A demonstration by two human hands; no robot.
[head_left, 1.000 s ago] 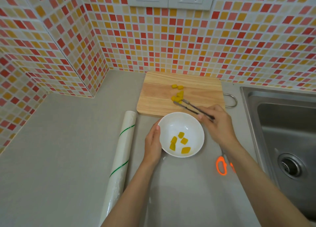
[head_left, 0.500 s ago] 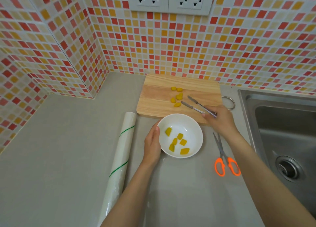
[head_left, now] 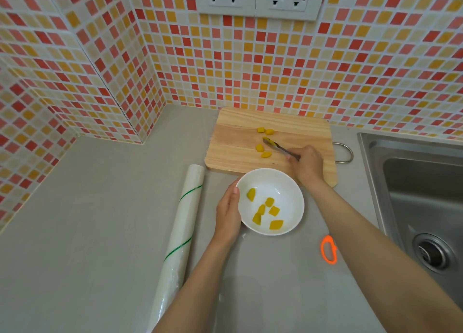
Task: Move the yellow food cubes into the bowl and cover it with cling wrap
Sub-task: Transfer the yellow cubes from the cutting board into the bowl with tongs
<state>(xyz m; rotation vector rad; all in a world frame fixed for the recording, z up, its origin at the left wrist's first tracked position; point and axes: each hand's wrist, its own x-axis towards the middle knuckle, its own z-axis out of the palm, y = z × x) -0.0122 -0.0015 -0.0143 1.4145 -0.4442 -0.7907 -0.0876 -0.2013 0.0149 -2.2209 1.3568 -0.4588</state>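
A white bowl (head_left: 288,182) stands on the grey counter with several yellow food cubes (head_left: 265,211) inside. My left hand (head_left: 227,213) rests against its left rim. Behind it lies a wooden cutting board (head_left: 238,142) with several yellow cubes (head_left: 265,131) on it. My right hand (head_left: 306,163) grips metal tongs (head_left: 279,148) over the board. The tong tips pinch a yellow cube (head_left: 267,140). A roll of cling wrap (head_left: 180,235) lies to the left of the bowl.
Orange-handled scissors (head_left: 328,250) lie right of the bowl, partly hidden under my right forearm. A steel sink (head_left: 423,197) takes up the right side. Tiled walls close off the back and the left corner. A metal hanging loop (head_left: 347,152) sticks out from the board's right edge.
A cube went from the tongs into the bowl. My right hand then moved back over the board, and the tongs closed on another cube. My left hand stayed at the bowl.
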